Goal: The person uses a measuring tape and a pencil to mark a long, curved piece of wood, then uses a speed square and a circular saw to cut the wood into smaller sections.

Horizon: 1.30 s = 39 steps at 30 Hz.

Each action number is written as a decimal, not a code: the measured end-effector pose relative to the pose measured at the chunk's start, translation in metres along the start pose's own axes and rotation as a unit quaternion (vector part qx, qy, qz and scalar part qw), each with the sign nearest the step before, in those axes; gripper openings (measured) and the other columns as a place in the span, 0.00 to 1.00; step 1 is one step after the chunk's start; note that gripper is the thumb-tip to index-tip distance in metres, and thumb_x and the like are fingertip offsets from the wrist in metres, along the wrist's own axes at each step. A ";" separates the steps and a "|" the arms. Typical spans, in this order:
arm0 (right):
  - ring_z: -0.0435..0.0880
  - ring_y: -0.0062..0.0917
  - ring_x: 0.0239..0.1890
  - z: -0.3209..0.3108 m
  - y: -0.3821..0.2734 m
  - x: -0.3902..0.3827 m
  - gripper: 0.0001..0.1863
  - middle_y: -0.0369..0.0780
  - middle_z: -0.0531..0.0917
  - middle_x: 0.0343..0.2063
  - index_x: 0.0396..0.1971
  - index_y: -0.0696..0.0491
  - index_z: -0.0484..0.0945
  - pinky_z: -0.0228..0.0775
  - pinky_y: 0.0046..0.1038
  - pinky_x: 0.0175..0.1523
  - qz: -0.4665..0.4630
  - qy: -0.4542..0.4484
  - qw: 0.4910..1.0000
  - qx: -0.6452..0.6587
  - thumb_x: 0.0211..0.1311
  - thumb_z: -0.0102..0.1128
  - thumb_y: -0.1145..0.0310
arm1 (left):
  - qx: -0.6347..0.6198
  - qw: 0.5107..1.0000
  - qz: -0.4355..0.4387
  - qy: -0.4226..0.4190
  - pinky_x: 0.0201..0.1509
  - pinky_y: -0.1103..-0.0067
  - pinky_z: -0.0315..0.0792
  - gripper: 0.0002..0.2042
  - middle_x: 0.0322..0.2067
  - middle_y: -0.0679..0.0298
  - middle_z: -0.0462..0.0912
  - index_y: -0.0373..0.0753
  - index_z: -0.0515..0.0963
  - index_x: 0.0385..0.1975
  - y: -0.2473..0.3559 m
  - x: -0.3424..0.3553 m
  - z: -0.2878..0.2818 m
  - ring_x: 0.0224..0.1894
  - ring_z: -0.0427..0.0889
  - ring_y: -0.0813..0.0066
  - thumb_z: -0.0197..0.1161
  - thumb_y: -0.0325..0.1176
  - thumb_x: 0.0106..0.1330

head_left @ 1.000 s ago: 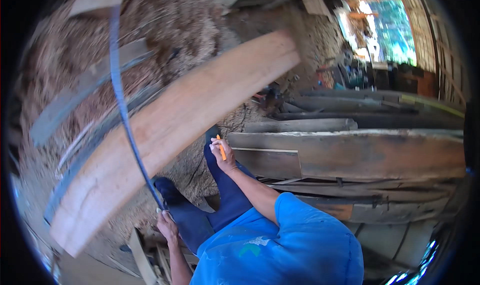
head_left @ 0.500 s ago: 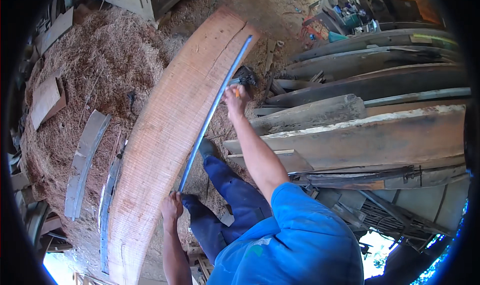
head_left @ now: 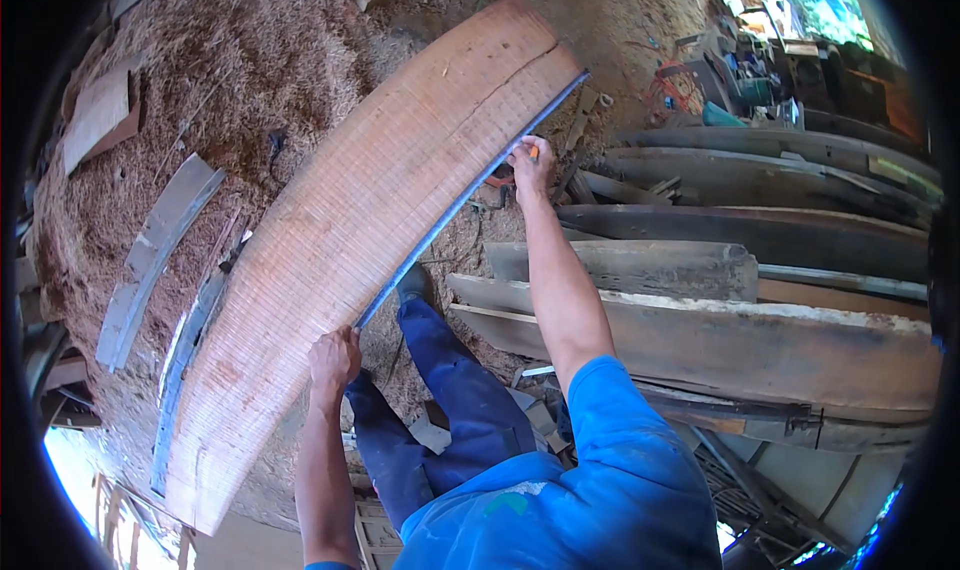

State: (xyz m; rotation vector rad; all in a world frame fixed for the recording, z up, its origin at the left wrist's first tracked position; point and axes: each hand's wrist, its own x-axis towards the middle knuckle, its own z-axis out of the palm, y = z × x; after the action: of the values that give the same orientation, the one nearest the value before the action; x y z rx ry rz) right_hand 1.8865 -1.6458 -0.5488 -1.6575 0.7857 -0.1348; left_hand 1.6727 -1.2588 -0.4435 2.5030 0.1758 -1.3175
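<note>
A long, wide plank (head_left: 330, 220) of pale reddish wood slants across the middle, with a crack near its far end. Along its right edge lies a thin, straight blue-grey bar (head_left: 450, 213). My left hand (head_left: 335, 358) rests at the plank's edge, its fingers closed at the bar's near end. Farther up, my right hand (head_left: 532, 165) is closed beside the bar, its fingertips at the bar's edge. Between those fingers shows a short orange pencil (head_left: 535, 153), mostly covered by the hand.
To the right lie several large boards (head_left: 700, 340), stacked side by side. Wood shavings (head_left: 270, 50) heap up on the left, where a curved grey strip (head_left: 160, 260) and a loose board (head_left: 100, 120) lie. My legs (head_left: 450, 370) stand close to the plank's right edge.
The bar's far end has shifted right, from the plank's face to its edge. Both hands have moved with the bar, and the whole view has turned a little.
</note>
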 end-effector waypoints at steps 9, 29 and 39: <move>0.83 0.23 0.32 -0.022 0.007 0.028 0.10 0.40 0.80 0.35 0.43 0.58 0.76 0.78 0.21 0.33 -0.117 -0.016 0.991 -0.066 0.62 0.60 0.80 | -0.054 0.997 0.026 0.042 0.45 0.59 0.77 0.20 0.33 0.47 0.85 0.40 0.83 0.36 0.002 0.014 0.000 0.40 0.85 0.49 0.48 0.48 0.73; 0.85 0.29 0.26 0.129 -0.018 -0.215 0.09 0.43 0.85 0.25 0.31 0.58 0.83 0.76 0.28 0.34 -0.150 -0.708 0.642 -0.251 0.52 0.61 0.68 | -0.077 0.992 -0.102 0.007 0.47 0.65 0.79 0.20 0.39 0.53 0.87 0.38 0.85 0.38 -0.015 0.018 0.002 0.44 0.87 0.58 0.60 0.50 0.66; 0.85 0.28 0.26 0.128 0.001 -0.218 0.08 0.42 0.85 0.24 0.30 0.57 0.84 0.76 0.28 0.34 -0.170 -0.721 0.629 -0.236 0.52 0.62 0.70 | -0.100 0.989 -0.102 -0.037 0.49 0.65 0.79 0.17 0.41 0.53 0.87 0.38 0.86 0.40 -0.019 0.022 -0.003 0.46 0.87 0.58 0.60 0.46 0.66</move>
State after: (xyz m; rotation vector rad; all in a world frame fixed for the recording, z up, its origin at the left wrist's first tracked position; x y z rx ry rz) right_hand 1.7836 -1.4181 -0.5111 -1.7182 -0.8189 1.1326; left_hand 1.6831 -1.2406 -0.4634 2.3112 0.5336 -1.3923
